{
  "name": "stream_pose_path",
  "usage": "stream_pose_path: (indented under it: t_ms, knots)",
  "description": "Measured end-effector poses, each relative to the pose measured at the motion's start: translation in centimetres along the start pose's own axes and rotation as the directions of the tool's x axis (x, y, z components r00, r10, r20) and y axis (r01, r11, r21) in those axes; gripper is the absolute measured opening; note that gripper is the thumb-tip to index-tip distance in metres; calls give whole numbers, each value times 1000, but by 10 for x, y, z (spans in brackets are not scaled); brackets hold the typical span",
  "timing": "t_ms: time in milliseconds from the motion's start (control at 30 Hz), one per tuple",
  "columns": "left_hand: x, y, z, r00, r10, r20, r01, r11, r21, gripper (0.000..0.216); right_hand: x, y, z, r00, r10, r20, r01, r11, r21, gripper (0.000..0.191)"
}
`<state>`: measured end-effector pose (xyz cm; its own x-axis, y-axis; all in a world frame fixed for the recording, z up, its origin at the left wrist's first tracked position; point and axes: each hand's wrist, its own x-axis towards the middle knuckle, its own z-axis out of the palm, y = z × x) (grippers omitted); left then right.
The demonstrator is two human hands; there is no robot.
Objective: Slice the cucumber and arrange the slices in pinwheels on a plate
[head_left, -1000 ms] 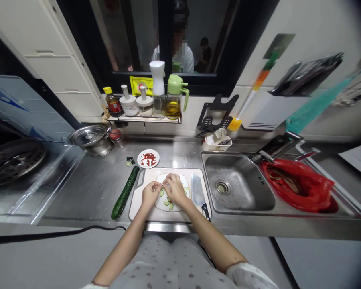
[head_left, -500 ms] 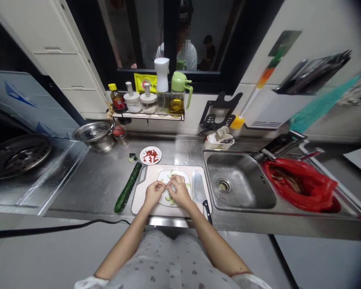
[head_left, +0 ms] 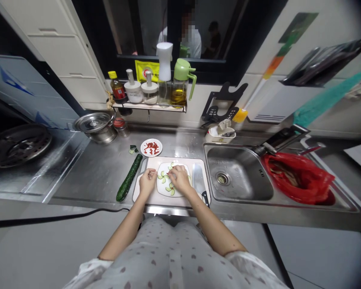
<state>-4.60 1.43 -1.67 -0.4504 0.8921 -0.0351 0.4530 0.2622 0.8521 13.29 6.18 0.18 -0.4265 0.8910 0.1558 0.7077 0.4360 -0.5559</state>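
A white plate (head_left: 167, 192) with several green cucumber slices (head_left: 162, 176) lies on a pale cutting board (head_left: 155, 161) at the counter's front edge. My left hand (head_left: 147, 181) rests at the plate's left rim with its fingers curled together; what they hold is too small to make out. My right hand (head_left: 179, 179) is over the plate's right half, fingertips pinched near a slice. A whole cucumber (head_left: 129, 177) lies left of the board. A cleaver (head_left: 198, 183) lies on the board's right side.
A small dish of chopped red chili (head_left: 151, 147) sits behind the board. A steel sink (head_left: 237, 178) is to the right, with a red plastic bag (head_left: 297, 177) beyond it. A lidded pot (head_left: 95, 127) and a condiment rack (head_left: 150, 90) stand at the back. A black cable (head_left: 48, 220) runs along the counter front.
My hands were touching over the plate's middle; now they have drawn apart, the left to the plate's left rim. More cucumber slices show on the plate. The camera has tilted down slightly.
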Motion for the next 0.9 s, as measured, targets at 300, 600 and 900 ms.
stream_pose_path:
  t_ms: [300, 600, 900]
  knots:
    - [0, 1, 10, 1000, -14, 7, 12, 972, 235, 17, 12, -2, 26, 985, -12, 173, 47, 979, -199, 21]
    - [6, -1, 21, 999, -11, 35, -1, 950, 312, 16, 16, -1, 33, 980, -41, 195, 87, 968, -233, 21]
    - [8, -2, 28, 997, -21, 79, -9, 931, 365, 16, 18, 0, 35, 976, -29, 216, 83, 966, -244, 19]
